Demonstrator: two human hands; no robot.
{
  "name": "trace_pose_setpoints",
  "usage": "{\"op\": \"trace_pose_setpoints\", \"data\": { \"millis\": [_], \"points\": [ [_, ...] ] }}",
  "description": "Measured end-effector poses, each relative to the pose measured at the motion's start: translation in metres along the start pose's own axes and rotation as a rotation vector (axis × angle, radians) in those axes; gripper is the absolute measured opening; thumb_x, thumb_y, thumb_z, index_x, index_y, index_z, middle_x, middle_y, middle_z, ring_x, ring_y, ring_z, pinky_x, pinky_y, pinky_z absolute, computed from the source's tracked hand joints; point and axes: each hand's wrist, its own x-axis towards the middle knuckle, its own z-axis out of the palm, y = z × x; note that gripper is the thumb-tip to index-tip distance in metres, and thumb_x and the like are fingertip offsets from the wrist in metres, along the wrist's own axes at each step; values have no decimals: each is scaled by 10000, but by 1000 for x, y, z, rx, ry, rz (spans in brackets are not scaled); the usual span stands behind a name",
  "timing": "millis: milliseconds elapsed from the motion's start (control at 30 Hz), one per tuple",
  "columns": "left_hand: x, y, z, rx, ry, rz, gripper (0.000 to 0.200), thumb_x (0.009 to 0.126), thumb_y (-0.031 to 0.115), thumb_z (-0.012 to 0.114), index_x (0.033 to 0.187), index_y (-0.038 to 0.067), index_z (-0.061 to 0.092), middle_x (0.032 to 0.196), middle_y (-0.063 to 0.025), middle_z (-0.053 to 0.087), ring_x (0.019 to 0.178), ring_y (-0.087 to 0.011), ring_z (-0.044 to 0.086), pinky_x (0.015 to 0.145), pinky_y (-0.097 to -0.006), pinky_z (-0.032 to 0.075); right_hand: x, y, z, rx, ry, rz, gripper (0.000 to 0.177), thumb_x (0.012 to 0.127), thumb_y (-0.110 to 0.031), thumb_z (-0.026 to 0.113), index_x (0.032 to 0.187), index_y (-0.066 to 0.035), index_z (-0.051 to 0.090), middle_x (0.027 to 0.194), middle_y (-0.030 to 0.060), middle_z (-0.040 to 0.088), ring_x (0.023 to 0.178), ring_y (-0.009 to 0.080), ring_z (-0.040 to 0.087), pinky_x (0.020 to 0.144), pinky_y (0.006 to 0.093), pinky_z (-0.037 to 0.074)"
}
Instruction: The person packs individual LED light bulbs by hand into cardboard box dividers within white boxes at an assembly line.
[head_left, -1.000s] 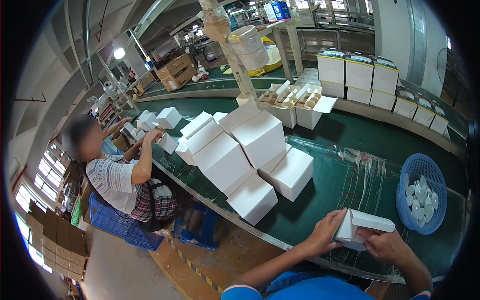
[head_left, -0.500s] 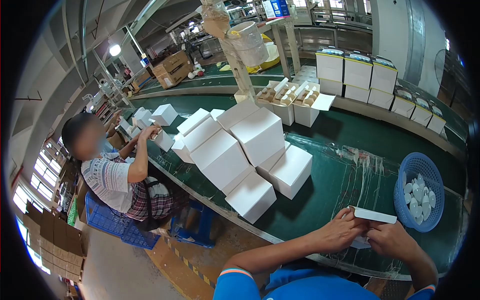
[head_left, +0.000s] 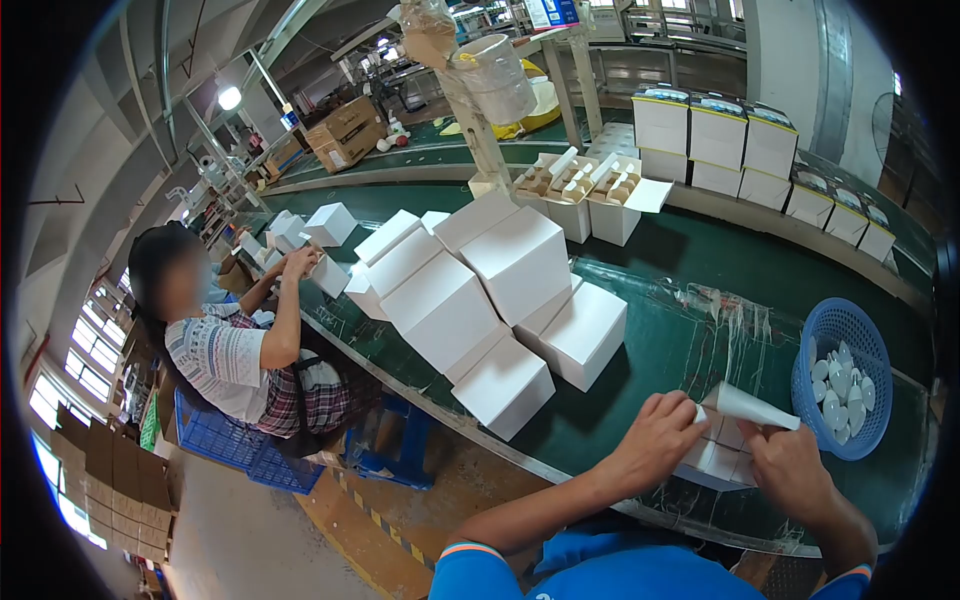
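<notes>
A small white carton [head_left: 722, 455] stands in front of me at the near edge of the bench, its lid flap [head_left: 752, 407] raised and slightly bent. White pieces fill its inside, though what they are I cannot make out. On the carton's left upper edge, my left hand [head_left: 652, 445] has its fingers curled and closed. My right hand [head_left: 792, 470] pinches the right side near the raised flap, its thumb toward the opening. Just beyond that hand, a blue plastic basket [head_left: 797, 385] holds several white light bulbs [head_left: 843, 390].
A pile of closed white boxes [head_left: 520, 270] covers the bench left of centre. Two open cartons with cardboard dividers [head_left: 585, 190] stand behind. Packed boxes [head_left: 715, 140] line the far right. A co-worker [head_left: 235, 340] sits at the left, handling a white box. The green bench [head_left: 665, 350] has torn tape on it.
The carton's flap has lifted and tilted, uncovering the filled inside. My left hand has moved left and up, and the two hands are further apart.
</notes>
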Motion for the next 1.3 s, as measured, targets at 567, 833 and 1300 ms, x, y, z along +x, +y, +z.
{"op": "trace_pose_setpoints", "data": {
  "millis": [567, 833, 1300],
  "points": [
    [-19, -20, 21, -299, 37, -170, 367, 708, 264, 791, 1021, 116, 671, 1321, -143, 509, 1278, -394, 426, 1033, -511, 311, 25, 29, 9, 303, -280, 44, 344, 855, -110, 563, 1184, -9, 563, 906, 204, 653, 812, 375, 666, 690, 433, 530],
    [0, -6, -9, -135, -186, -177, 645, 671, 317, 836, 1214, 58, 602, 1278, -91, 518, 1206, -304, 457, 1007, -463, 286, 24, 35, 1, 122, -254, 20, 265, 713, -83, 675, 945, 43, 654, 798, 179, 674, 778, 326, 688, 667, 397, 560],
    [9, 85, -47, -154, -634, -310, 783, 766, 522, 733, 1200, -104, 550, 1102, -200, 538, 947, -354, 563, 792, -425, 435, 19, 31, -3, 200, -24, 200, 571, 680, -87, 749, 1207, 12, 553, 1218, 194, 588, 1189, 340, 526, 939, 412, 475]
  ]
}}
